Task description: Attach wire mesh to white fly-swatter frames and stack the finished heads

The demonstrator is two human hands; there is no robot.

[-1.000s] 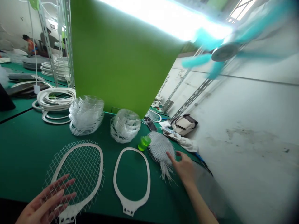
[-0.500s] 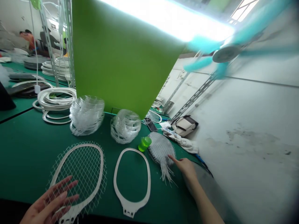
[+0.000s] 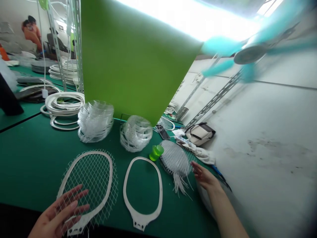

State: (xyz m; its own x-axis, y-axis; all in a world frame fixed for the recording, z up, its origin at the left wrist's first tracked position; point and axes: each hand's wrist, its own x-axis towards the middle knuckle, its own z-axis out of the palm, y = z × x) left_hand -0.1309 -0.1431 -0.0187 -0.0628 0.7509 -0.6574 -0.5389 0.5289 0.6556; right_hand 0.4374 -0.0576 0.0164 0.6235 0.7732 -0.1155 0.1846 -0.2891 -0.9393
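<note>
L hand [image 3: 60,211] over strung racket frame [image 3: 110,172], fingers spread, pinching nothing; can't tell if touching. Frame lies flat on green table [image 3: 24,158], long axis pointing away, neck end near person. Bare frame [image 3: 161,195] just right, same way. R hand [image 3: 205,177], fingers loosely apart, empty, just beside loose mesh [image 3: 175,158], further right than a sec ago. Green cup [image 3: 156,152] by mesh. Beyond: clear hoop stacks [image 3: 95,120], beige bag [image 3: 200,134], blurred fan [image 3: 250,54].

A white oval racket frame [image 3: 111,173], strung with crisscross plastic mesh, lies flat at lower centre-left; a loose bunched mesh [image 3: 175,158] with trailing white strands lies right of centre.
</note>
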